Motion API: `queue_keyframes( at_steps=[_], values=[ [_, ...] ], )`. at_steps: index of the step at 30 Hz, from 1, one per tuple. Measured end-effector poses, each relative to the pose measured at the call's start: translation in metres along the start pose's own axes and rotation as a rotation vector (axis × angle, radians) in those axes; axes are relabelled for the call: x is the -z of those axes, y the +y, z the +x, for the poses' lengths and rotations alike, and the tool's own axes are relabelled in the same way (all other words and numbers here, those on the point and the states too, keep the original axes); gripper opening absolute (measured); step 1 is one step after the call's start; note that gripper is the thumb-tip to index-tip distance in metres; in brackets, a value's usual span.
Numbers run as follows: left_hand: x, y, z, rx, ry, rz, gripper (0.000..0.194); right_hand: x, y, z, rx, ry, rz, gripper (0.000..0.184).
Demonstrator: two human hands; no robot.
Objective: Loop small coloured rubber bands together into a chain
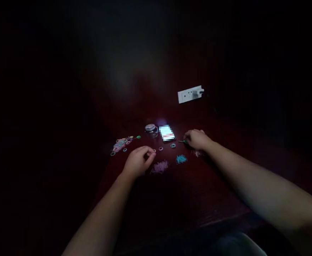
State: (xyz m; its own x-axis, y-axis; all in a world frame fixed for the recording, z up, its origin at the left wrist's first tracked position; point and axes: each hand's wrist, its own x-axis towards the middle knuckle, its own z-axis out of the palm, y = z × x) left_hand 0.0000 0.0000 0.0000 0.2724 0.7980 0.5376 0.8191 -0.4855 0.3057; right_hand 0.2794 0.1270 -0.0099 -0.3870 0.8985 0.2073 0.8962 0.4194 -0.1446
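My left hand [139, 160] rests low over the table on the left, thumb and forefinger drawn together at a small pale ring [154, 151]. Just beyond those fingertips lies a purple ring [160, 148], and farther right a light blue ring [173, 145]. My right hand [197, 138] is curled palm down, fingertips closed on a thin green thing [185, 141] with a pale end pointing left; its kind is too small to make out. Nearby are a purple heap of tiny bands [159, 167], a blue heap [181, 159] and a pinkish heap [197, 154] partly under my right wrist.
A mixed pile of coloured rings [121, 144] lies at the left, with a green ring [138, 137] apart from it. A round lidded jar [151, 130] stands beside a lit phone [167, 133]. Behind is a white wall socket [189, 95] with a plug. The surroundings are dark.
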Motion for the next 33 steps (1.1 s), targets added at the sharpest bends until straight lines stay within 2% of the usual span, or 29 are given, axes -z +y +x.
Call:
queue_keyframes(
  at_steps=[11, 14, 16, 18, 19, 20, 22, 26, 33],
  values=[
    [0.005, 0.003, 0.000, -0.015, 0.013, 0.031, 0.011, -0.001, 0.004, 0.001, -0.020, -0.034, 0.019, 0.029],
    [0.008, -0.004, 0.000, 0.021, 0.036, 0.085, 0.014, 0.000, 0.003, 0.000, -0.040, -0.025, 0.022, 0.028],
    [0.012, -0.016, -0.001, 0.125, 0.066, 0.169, 0.018, 0.002, 0.003, -0.001, -0.043, -0.022, 0.022, 0.028],
    [0.015, -0.036, -0.002, 0.340, 0.056, 0.306, 0.025, 0.002, 0.002, -0.001, -0.037, -0.012, 0.023, 0.029],
    [0.016, -0.048, -0.004, 0.496, 0.015, 0.394, 0.032, 0.002, 0.003, -0.001, -0.033, 0.001, 0.025, 0.031],
    [0.017, -0.059, -0.007, 0.673, -0.086, 0.460, 0.042, 0.002, 0.004, -0.001, -0.033, 0.023, 0.027, 0.032],
    [0.017, -0.080, -0.012, 0.817, -0.184, 0.486, 0.053, 0.000, 0.005, 0.001, -0.027, 0.110, 0.022, 0.031],
    [0.015, -0.098, -0.020, 0.918, -0.279, 0.485, 0.058, -0.003, 0.007, 0.002, 0.030, 0.183, 0.055, 0.028],
    [0.004, -0.097, -0.015, 0.851, -0.287, 0.460, 0.068, 0.002, -0.006, -0.006, 0.136, 0.274, 0.112, 0.025]
  ],
)
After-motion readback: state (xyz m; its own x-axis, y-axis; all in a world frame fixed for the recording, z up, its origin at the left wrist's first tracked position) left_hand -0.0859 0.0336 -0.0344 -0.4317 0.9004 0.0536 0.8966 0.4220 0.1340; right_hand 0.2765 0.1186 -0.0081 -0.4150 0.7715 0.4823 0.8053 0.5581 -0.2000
